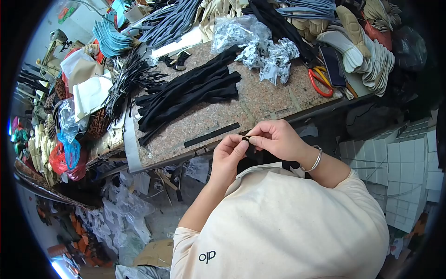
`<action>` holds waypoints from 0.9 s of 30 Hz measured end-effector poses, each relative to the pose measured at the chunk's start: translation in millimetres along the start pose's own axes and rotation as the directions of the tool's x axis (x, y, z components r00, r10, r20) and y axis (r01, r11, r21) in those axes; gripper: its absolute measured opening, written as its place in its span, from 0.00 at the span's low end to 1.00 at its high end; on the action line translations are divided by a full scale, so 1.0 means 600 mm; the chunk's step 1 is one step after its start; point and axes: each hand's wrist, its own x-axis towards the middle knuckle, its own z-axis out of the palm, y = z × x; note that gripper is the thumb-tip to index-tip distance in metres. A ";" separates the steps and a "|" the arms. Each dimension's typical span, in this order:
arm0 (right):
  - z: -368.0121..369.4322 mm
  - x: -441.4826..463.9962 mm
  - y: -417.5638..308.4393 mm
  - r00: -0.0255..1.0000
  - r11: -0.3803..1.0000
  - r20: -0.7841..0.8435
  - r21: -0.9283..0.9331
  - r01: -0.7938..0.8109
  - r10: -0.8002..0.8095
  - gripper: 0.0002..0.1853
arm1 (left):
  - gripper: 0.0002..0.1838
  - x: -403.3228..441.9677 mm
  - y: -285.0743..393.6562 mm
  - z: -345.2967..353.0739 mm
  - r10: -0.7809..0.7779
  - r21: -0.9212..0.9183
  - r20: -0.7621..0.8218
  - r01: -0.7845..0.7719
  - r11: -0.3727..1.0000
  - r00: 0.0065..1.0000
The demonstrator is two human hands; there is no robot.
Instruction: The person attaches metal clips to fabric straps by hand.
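Close together at the table's front edge, my left hand (pixel 231 153) and my right hand (pixel 274 138) pinch a small black piece (pixel 245 138) between thumbs and fingers. Most of that piece is hidden by the fingertips. A flat black strip (pixel 212 135) lies on the speckled stone table (pixel 265 100), just beyond my left hand. Farther back, a pile of long black fabric strips (pixel 188 95) is spread across the table.
Red-handled scissors (pixel 320 86) and a phone (pixel 332 67) lie at the right. Crumpled plastic and scraps (pixel 269 56) sit at the back. Thin dark strips (pixel 130 79) and white sheets (pixel 91 96) are at the left. White boxes (pixel 406 174) stand at the lower right.
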 end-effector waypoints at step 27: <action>0.039 0.101 0.027 0.951 0.935 0.251 0.343 0.088 -0.181 0.17 | 0.11 0.068 0.186 0.026 0.421 -0.004 -0.070 -0.422 0.906 0.904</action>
